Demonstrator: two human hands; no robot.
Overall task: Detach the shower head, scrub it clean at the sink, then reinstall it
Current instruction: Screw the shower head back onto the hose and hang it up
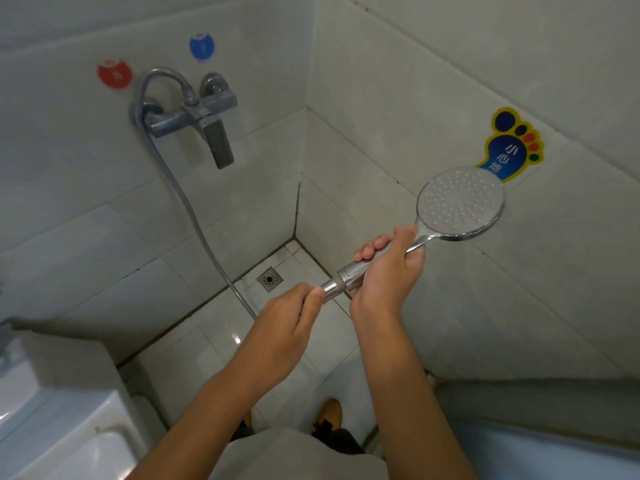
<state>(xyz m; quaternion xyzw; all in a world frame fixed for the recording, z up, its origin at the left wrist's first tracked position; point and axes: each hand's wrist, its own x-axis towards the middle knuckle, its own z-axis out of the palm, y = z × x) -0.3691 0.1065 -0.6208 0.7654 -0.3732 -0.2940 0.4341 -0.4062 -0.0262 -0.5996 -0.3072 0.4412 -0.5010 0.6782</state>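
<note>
Left hand (294,315): thumb and fingers are curled in a pinch round the hose nut (331,289), the chrome collar at the bottom end of the handle. Right hand (388,268): fingers wrapped fully round the handle of the shower head (460,204), thumb up near the neck, just below the spray face.

The two grips sit close together along one line. The long axis of the shower head runs from the collar at lower left up to the round spray face at upper right, the face turned toward the camera and held in front of the foot-shaped sticker (512,143) on the side wall. The joint lies between the hands, just beside the left fingertips (the threads themselves cannot be seen).

The hose (194,216) drops from the mixer tap (204,123) on the back wall and passes behind the left hand toward the collar.

Judgement: the coming move is a twist about that axis, the left hand turning the nut, the right holding the handle against it. Whether the joint is being loosened or tightened cannot be told.
</note>
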